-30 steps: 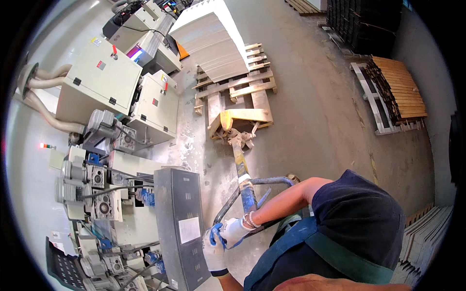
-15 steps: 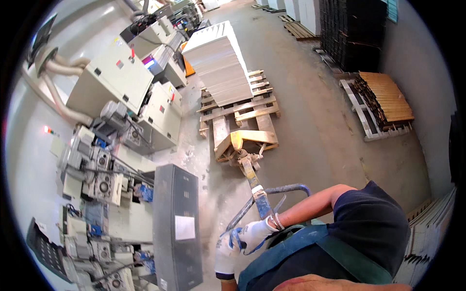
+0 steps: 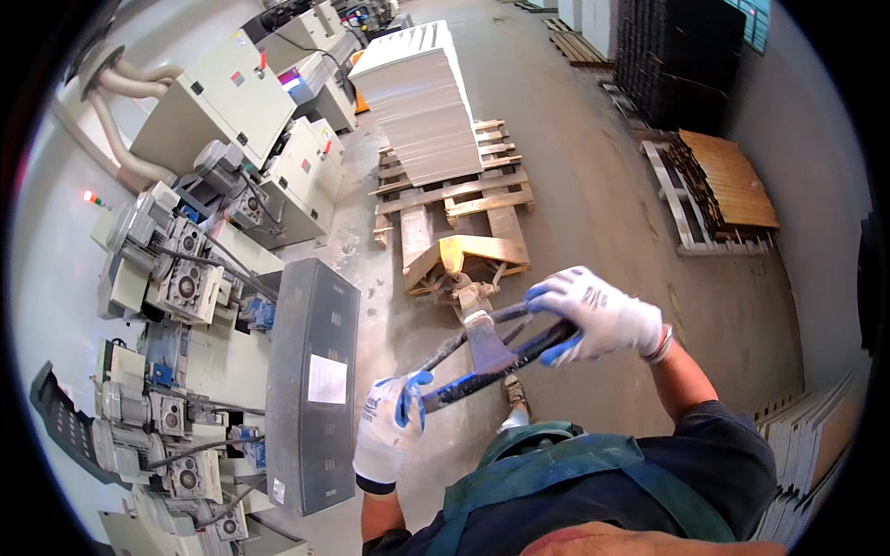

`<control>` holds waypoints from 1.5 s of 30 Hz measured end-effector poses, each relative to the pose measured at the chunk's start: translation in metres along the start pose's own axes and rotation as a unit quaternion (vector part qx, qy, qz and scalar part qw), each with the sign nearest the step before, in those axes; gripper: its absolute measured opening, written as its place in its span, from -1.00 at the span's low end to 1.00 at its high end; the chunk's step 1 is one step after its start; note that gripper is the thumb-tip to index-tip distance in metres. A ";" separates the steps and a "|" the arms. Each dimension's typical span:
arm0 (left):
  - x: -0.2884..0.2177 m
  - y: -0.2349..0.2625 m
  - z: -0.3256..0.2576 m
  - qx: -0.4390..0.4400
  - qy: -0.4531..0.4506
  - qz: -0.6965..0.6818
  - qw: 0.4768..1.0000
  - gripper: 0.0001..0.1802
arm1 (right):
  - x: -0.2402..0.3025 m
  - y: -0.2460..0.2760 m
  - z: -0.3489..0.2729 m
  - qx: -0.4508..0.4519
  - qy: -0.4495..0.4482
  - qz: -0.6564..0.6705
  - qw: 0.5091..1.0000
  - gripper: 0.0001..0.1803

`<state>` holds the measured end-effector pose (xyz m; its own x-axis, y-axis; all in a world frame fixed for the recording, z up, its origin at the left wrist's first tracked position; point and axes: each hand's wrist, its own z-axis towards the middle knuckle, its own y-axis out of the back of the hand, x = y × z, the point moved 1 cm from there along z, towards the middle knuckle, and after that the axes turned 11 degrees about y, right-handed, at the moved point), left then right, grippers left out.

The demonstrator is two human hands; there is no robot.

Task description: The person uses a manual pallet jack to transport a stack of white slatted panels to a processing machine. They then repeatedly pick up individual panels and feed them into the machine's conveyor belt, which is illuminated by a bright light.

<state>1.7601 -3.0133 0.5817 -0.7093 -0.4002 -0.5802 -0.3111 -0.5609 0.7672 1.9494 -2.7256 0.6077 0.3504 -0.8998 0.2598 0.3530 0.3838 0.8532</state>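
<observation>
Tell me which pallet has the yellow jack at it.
The central pallet, under the white stack: the jack stands at its near end. The pallets at right have none.

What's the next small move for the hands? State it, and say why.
Probably close the right hand more firmly on the pallet jack handle: it looks loosely open around the right end, while the left hand grips the left end.

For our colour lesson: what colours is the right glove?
The right glove is mostly white with blue patches, best in the head view.
</observation>
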 end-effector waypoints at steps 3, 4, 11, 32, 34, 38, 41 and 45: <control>-0.001 0.014 -0.001 0.035 -0.024 0.000 0.999 -0.80 | 0.005 -0.001 -0.029 -0.027 -0.099 0.059 0.993 -0.41; -0.006 0.018 -0.003 0.033 -0.046 0.000 0.998 -0.78 | 0.008 -0.001 -0.036 -0.062 -0.117 0.068 0.989 -0.49; -0.033 0.038 -0.006 0.019 -0.104 0.109 0.988 -0.57 | 0.004 -0.030 -0.035 -0.299 -0.207 -0.016 0.931 -0.65; 0.050 0.083 0.195 -0.173 -0.242 0.038 0.954 -0.70 | -0.037 -0.034 0.113 -0.441 -0.328 -0.147 0.823 -0.72; 0.063 0.086 0.205 -0.170 -0.254 0.022 0.952 -0.64 | -0.009 -0.035 0.113 -0.458 -0.329 -0.167 0.809 -0.66; 0.074 0.090 0.216 -0.155 -0.303 -0.004 0.940 -0.62 | 0.046 -0.058 0.103 -0.473 -0.325 -0.160 0.803 -0.66; 0.088 0.091 0.232 -0.141 -0.307 -0.028 0.941 -0.60 | 0.083 -0.072 0.107 -0.433 -0.342 -0.174 0.816 -0.65; 0.087 0.084 0.254 -0.131 -0.314 -0.063 0.938 -0.60 | 0.124 -0.083 0.127 -0.446 -0.352 -0.168 0.805 -0.62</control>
<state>1.5113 -2.9113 0.6651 -0.9356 0.1406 -0.3239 -0.3097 -0.7675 0.5612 1.8528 -2.8951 0.6266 -0.3637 -0.7574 0.5423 0.9182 -0.1935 0.3456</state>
